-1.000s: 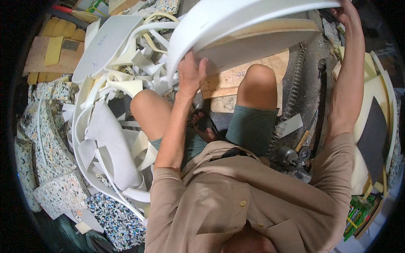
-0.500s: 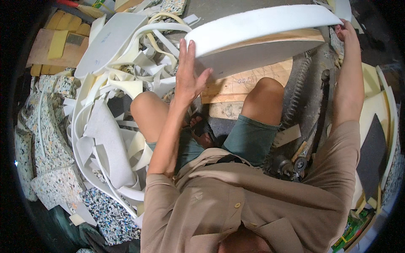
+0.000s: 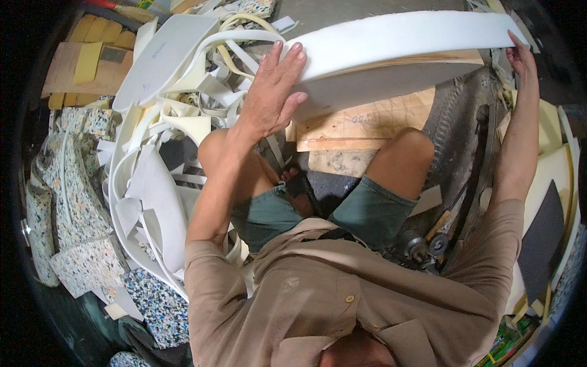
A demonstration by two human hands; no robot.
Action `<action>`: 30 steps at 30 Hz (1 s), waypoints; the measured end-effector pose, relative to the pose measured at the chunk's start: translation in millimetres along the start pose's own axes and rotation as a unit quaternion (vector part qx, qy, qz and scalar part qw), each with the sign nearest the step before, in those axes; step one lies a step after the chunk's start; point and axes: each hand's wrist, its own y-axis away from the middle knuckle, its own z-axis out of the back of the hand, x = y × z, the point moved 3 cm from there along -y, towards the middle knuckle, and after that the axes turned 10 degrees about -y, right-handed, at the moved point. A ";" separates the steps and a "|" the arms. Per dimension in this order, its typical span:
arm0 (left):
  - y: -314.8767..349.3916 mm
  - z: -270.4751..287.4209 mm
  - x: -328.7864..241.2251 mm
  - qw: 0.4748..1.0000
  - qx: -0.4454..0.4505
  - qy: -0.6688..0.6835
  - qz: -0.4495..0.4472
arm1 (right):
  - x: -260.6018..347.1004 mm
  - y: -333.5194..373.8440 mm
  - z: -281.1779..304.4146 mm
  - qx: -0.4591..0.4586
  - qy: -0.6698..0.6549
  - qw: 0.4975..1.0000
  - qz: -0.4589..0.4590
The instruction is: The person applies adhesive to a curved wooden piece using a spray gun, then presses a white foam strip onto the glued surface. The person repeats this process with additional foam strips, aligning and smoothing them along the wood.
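A long white foam strip (image 3: pixel 397 38) runs along the upper edge of a board (image 3: pixel 385 85) with a grey face and a bare wood edge, held up beyond my knees. My left hand (image 3: pixel 272 92) lies at the strip's left end, fingers stretched out and thumb apart, palm side toward the foam. At the far right, my right hand (image 3: pixel 521 56) pinches the strip's other end between thumb and fingers. Below the board is a flat plywood piece (image 3: pixel 367 122) with pencil-like marks.
White and cream foam offcuts (image 3: pixel 183 122) heap up on my left, beside a grey-white panel (image 3: pixel 162 58). Speckled foam blocks (image 3: pixel 79 183) lie farther left. A spring-like coiled hose (image 3: pixel 443 131) and a metal tool (image 3: pixel 419 248) sit by my right knee. Cream sheets (image 3: pixel 538 226) stand at the right.
My left hand has turned flatter against the strip's left end. The strip, the board and my right hand appear shifted a little rightward, and the whole view has moved slightly too.
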 end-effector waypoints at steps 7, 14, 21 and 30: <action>-4.0 -9.9 -4.7 0.999 -0.010 -0.028 0.034 | -26.3 -3.4 11.7 -0.023 -0.024 0.999 -0.013; -5.8 -12.5 -8.7 0.997 -0.011 -0.062 0.052 | -45.8 -2.1 3.7 -0.019 -0.039 0.999 -0.006; -7.7 -10.3 -12.1 0.994 0.009 -0.090 0.054 | -59.9 -8.9 8.2 -0.027 -0.012 0.999 -0.026; -45.9 -3.5 -22.8 0.973 0.094 -0.211 -0.002 | -80.3 -19.6 26.9 -0.045 -0.012 0.999 0.010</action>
